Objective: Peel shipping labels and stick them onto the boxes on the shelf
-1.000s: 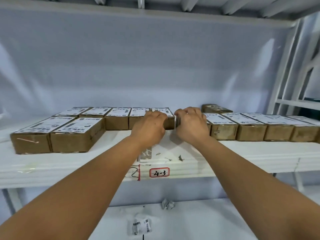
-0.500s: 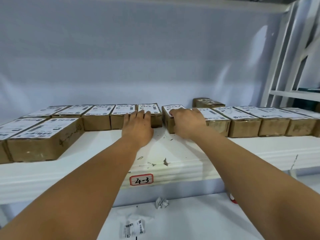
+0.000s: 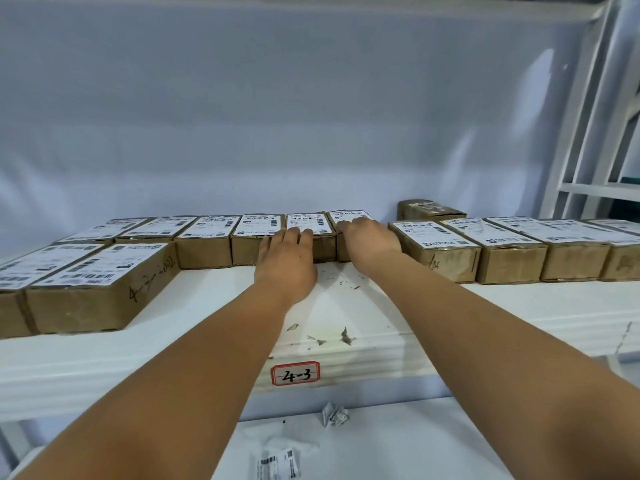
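White shelf [image 3: 485,306] with a pale sheet behind is carrying a row of brown boxes, nearly all labelled on top. Right hand [image 3: 370,242] is lying flat on one box [image 3: 342,249], fingers straight and pressing down on its label [image 3: 348,214], gripping nothing (thumb hidden, can't say if it is hooking the side). Left hand [image 3: 287,261] is resting released, fingertips touching the top front edge of the neighbouring box [image 3: 325,247], which is sitting right against the right hand's box.

Risks, judging from here:
- The far edge of the label beyond the right fingertips is getting no pressure, so that edge may be lifting later.
- Fingers dragging instead of pressing could be creasing the label or skewing it.
- The shelf is looking smooth, so a hard push could be sliding the box back out of the row.
- A bare box [image 3: 429,209], behind and to the right of the right hand, is sitting out of line and could get skipped.
- Loose labels [image 3: 278,464] are lying on the lower shelf, below the forearms, and could stick down there.
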`<state>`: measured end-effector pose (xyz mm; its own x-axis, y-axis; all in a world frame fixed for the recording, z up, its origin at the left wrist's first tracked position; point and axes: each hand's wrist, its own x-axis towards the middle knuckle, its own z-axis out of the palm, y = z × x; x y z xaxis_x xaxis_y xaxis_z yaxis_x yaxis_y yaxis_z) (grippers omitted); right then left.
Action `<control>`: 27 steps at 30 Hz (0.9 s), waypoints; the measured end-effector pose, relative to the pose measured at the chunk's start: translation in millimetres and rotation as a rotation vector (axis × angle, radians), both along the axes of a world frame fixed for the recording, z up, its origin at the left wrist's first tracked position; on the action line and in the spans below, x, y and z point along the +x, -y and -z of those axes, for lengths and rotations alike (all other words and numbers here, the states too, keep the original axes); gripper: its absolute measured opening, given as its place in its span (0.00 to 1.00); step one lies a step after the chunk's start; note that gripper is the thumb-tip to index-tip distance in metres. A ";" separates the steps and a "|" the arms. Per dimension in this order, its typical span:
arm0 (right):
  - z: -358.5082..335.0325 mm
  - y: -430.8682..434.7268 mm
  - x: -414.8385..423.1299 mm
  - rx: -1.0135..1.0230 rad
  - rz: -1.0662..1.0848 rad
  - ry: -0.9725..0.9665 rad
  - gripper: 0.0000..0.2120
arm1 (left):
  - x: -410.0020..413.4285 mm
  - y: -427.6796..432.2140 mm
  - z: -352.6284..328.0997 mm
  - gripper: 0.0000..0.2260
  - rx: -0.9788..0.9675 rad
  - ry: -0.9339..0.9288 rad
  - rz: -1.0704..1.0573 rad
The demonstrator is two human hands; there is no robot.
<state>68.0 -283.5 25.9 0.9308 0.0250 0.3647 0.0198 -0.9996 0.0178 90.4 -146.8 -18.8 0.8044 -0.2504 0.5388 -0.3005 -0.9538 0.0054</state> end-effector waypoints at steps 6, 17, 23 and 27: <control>0.6 4.9 -3.8 0.073 -0.052 0.073 0.22 | -2.4 2.8 -2.0 0.28 0.009 0.044 0.017; -8.7 43.7 -53.0 0.092 0.292 -0.055 0.28 | -23.7 2.2 -8.1 0.23 0.081 0.107 0.078; -1.9 60.7 -50.2 0.059 0.203 -0.140 0.23 | -33.1 2.8 -9.7 0.21 0.036 0.087 0.051; -1.5 67.1 -39.0 -0.004 0.147 -0.161 0.18 | -34.2 2.0 -9.6 0.20 0.026 0.081 0.059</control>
<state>29.0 -350.6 27.4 0.9708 -0.1137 0.2114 -0.1229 -0.9919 0.0306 56.2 -148.8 -9.3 0.7416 -0.3106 0.5946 -0.3545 -0.9339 -0.0456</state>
